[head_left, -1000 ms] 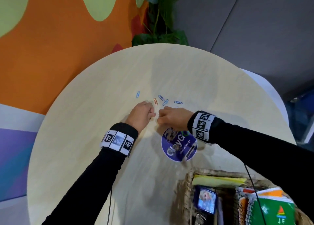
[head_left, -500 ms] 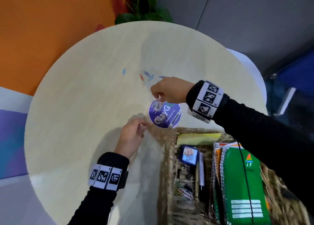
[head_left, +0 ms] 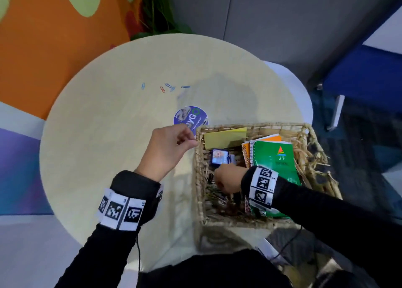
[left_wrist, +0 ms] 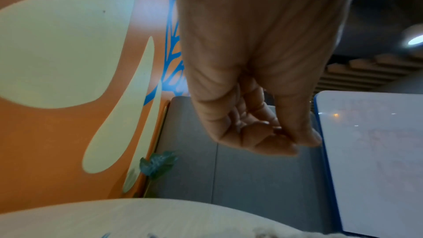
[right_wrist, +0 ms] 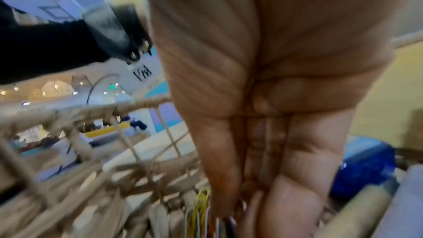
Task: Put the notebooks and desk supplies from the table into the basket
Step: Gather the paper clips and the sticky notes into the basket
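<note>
Several loose paper clips [head_left: 168, 87], blue and red, lie on the round pale table [head_left: 104, 140] at its far side. The wicker basket [head_left: 250, 125] stands at the near right, holding a green notebook [head_left: 274, 159], an orange one, a yellow pad [head_left: 224, 137] and a blue card [head_left: 219, 157]. My right hand [head_left: 226, 181] reaches down into the basket's left side. Its bunched fingertips [right_wrist: 231, 218] pinch paper clips among the coloured clips [right_wrist: 201, 204] on the bottom. My left hand [head_left: 191, 141] hovers beside the basket's left rim, thumb and fingers [left_wrist: 283, 133] pinched on something small, mostly hidden.
A round purple sticker [head_left: 190, 116] lies on the table just beyond the basket's far left corner. A plant [head_left: 161, 9] and an orange wall stand behind the table. A blue seat [head_left: 359, 74] is at the right. The basket overhangs the table's near edge.
My right hand has left the table by the sticker and gone down into the basket. My left hand has moved right, up to the basket's rim.
</note>
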The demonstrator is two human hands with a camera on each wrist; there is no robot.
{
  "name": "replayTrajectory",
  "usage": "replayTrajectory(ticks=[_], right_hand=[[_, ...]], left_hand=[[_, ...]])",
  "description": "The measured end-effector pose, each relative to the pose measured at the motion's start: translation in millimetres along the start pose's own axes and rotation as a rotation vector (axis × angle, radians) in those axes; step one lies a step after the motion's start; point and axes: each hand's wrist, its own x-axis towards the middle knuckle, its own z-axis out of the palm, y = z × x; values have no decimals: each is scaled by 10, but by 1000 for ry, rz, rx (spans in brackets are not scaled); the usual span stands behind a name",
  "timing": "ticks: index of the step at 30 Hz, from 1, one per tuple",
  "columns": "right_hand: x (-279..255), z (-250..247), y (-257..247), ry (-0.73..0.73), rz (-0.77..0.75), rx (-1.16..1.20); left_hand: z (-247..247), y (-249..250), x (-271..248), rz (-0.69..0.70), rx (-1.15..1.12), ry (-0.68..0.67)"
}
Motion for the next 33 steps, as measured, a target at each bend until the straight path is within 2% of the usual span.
replayTrajectory(ticks=[5,7,10,15,19,24,26,27,30,33], right_hand=[[42,83,-74,42,11,-59],[-82,28,23,149,39,29],[-391,-17,253,375,97,220],[-903,214,472,626,152,442],[-1097,452,462,667,170,545],[-1111,548,464,669,190,585],[-1098,551,478,675,186,595],[-1097,536,485,687,181,598],[-1092,366,527,732,149,615],[-1027,-14,573,788,110,609]], left_hand=[[138,197,-378,23,93,-185],[283,209,-451,14,136,-253],[541,259,-482,68,348,-412],[932,335,-417,164,660,-654],[1072,430,-392,219,870,-787],[1154,484,-359,196,955,-937],[1103,477,-330,180,914,-925],[1059,465,-299,169,857,-874],[814,359,-142,175,520,-604],[399,170,132,110,239,-303]])
